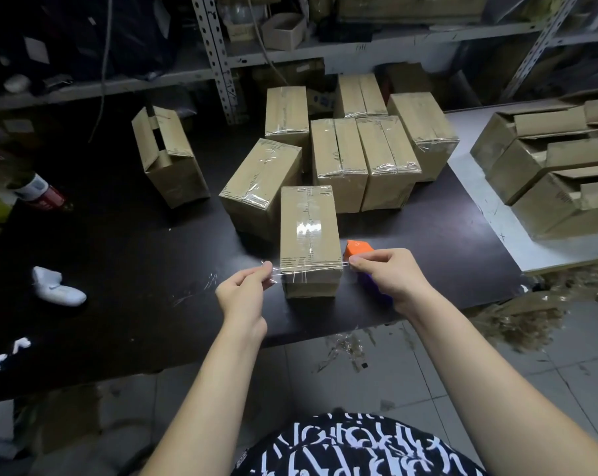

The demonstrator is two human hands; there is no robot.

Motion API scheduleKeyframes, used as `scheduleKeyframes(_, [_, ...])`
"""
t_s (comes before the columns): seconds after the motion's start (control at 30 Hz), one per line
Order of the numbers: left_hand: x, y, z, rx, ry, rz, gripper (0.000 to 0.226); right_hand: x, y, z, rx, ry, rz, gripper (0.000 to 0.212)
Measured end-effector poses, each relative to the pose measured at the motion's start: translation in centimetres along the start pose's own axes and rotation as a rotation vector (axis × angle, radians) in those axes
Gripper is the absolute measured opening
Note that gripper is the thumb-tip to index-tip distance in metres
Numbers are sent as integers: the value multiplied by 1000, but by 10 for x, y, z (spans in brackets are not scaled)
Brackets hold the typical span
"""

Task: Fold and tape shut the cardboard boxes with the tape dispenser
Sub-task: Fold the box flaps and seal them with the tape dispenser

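Patterned shirt [352,448] at table [119,269] edge; left hand [246,286] and right hand [381,274] pinch tape strip [308,268] taut across near cardboard box [308,231], likely to lock the seam end; tape dispenser [357,249] under right palm.

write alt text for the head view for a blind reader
A left hand and a right hand pinch the ends of clear tape stretched across the near end of a cardboard box on a dark table. An orange tape dispenser lies beside the right hand; taped boxes stand behind.
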State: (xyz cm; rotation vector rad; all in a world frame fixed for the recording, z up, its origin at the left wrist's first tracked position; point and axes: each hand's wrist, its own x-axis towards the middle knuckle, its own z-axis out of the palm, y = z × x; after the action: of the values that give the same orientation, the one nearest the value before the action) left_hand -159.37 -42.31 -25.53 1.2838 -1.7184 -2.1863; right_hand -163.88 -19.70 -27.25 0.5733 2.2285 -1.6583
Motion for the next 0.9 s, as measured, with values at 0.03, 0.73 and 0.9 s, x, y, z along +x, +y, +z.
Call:
scheduleKeyframes(0.03, [2, -1, 0, -3, 9, -5, 9, 2, 1, 2, -9, 17, 8, 9])
scheduleKeyframes(0.73, [14, -21, 9, -20, -91, -291, 8, 3, 5, 13, 203, -69, 194, 23])
scheduleKeyframes(0.9, [16, -17, 11, 98, -128, -359, 21, 4, 14, 16, 189, 52, 142, 38])
